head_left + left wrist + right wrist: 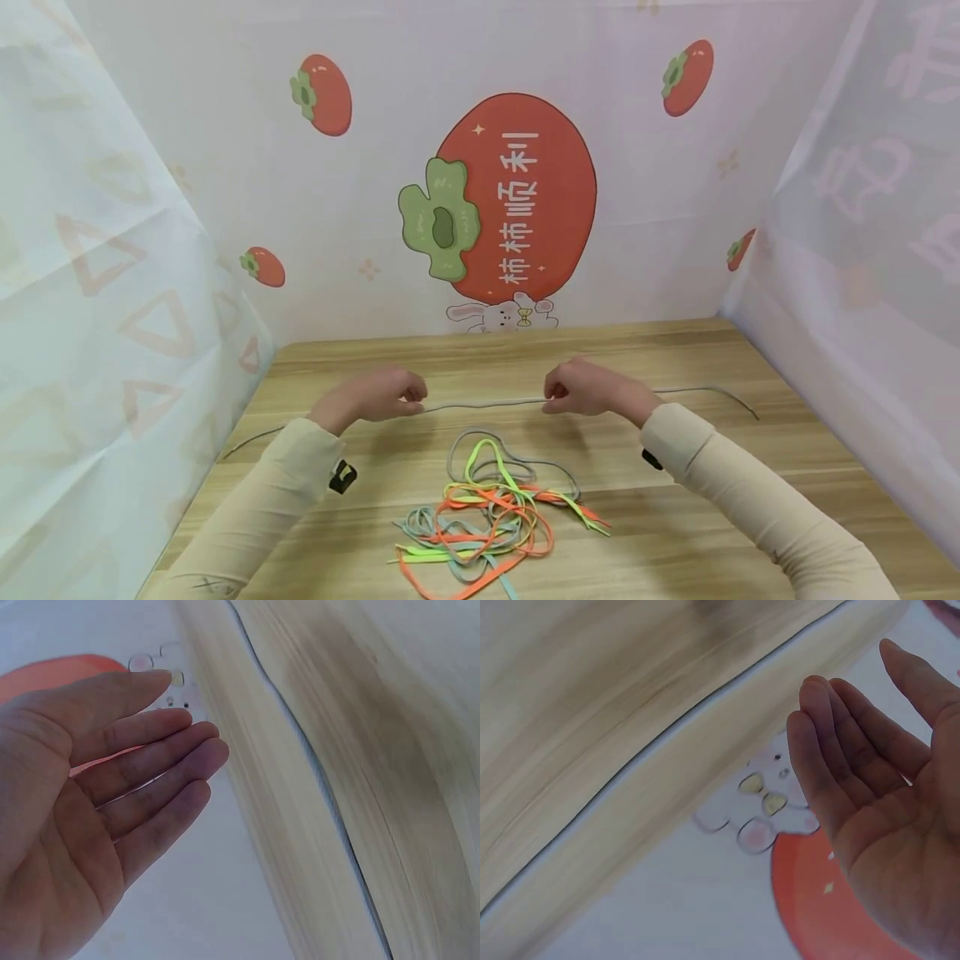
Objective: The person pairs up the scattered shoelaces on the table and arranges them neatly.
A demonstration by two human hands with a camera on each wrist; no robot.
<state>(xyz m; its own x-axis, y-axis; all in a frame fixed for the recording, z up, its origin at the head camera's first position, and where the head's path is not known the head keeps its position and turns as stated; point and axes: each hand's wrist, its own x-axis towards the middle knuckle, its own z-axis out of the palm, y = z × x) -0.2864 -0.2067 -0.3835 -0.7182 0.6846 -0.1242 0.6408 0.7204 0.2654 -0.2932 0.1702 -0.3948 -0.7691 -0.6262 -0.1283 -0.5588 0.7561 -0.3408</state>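
Note:
A grey shoelace (480,405) stretches left to right across the back half of the table, with gentle bends at both ends. My left hand (382,393) hovers by its left part. In the left wrist view its fingers are loosely extended, holding nothing, apart from the shoelace (319,765). Over the right part is my right hand (588,388). The right wrist view shows its thumb (915,679) spread from gently bent fingers, with nothing between them, and the shoelace (652,746) lying off to the side.
A tangle of orange, neon yellow and grey-blue shoelaces (487,533) lies nearer me, mid-table. A grey loop (555,465) sticks out of its far side. White printed sheets (360,208) wall in the back and both sides of the wooden table (315,517).

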